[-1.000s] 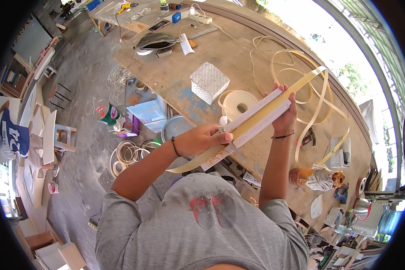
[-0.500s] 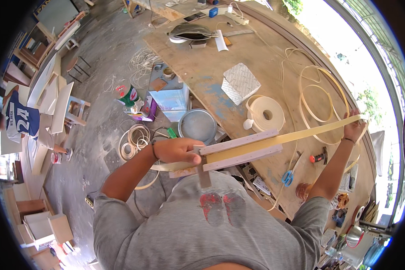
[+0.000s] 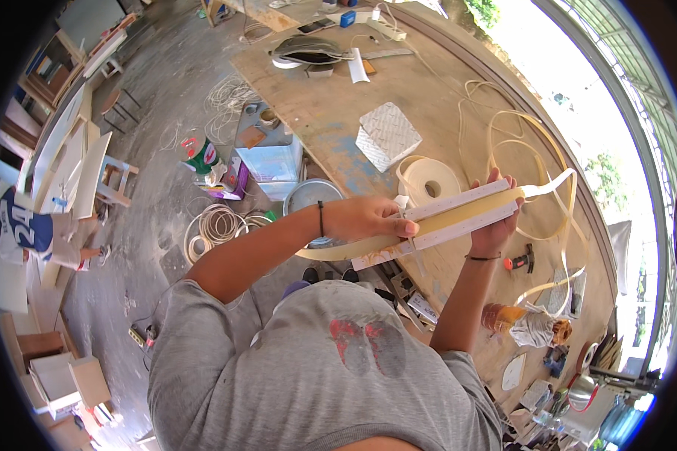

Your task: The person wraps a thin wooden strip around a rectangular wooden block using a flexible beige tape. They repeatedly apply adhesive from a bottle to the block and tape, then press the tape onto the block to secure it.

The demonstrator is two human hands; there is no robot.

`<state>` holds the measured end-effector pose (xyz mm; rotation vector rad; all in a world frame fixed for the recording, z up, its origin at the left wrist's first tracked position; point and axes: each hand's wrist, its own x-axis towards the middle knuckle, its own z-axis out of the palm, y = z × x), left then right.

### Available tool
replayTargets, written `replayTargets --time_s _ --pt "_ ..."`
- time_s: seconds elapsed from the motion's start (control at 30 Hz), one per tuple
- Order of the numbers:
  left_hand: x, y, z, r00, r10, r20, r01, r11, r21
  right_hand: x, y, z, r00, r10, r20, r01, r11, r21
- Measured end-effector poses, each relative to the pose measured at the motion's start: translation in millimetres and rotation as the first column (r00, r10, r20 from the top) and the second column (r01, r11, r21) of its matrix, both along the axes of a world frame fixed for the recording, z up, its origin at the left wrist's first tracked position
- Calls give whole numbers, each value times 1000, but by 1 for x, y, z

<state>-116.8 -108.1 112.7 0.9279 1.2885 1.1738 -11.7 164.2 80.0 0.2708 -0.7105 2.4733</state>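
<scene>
A narrow pale wooden jig [image 3: 466, 230] with two rails is held slantwise in front of my chest. A cream edging strip [image 3: 470, 213] lies in the channel between the rails and runs out at both ends. My left hand [image 3: 365, 218] is closed round the jig's left part, thumb on top, at a thin flat blade [image 3: 420, 261] set across it. My right hand [image 3: 495, 225] grips the right end from beneath, fingertips showing above the far rail. Beyond it, the strip's loose part curls over the table.
The wooden table [image 3: 316, 98] bears a strip roll [image 3: 447, 180], a white block-shaped package [image 3: 387, 135], a hammer [image 3: 520, 259] and strip coils [image 3: 530, 135]. Left of it stand a round basin [image 3: 301, 197], a metal can [image 3: 271, 158] and cable coils [image 3: 212, 229]. Another person [image 3: 34, 229] works far left.
My right hand has come back from the strip's far end to the jig's right end. The jig has moved right and up with my left hand. The strip's right part now hangs in loops.
</scene>
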Motion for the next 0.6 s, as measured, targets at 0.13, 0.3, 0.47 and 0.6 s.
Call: replayTargets --time_s 0.13,0.3,0.47,0.6 --pt "6 -2 6 999 -38 -7 38 999 25 3 30 0 989 -129 -69 138 982 131" --pt "6 -32 25 999 -34 16 32 995 96 19 131 37 914 -405 10 401 908 119" --pt "-9 -81 13 996 -91 -8 91 996 16 56 282 84 708 -657 258 649 750 129" --pt "-6 -99 15 998 -51 44 51 999 -12 57 275 79 724 -606 330 597 790 141"
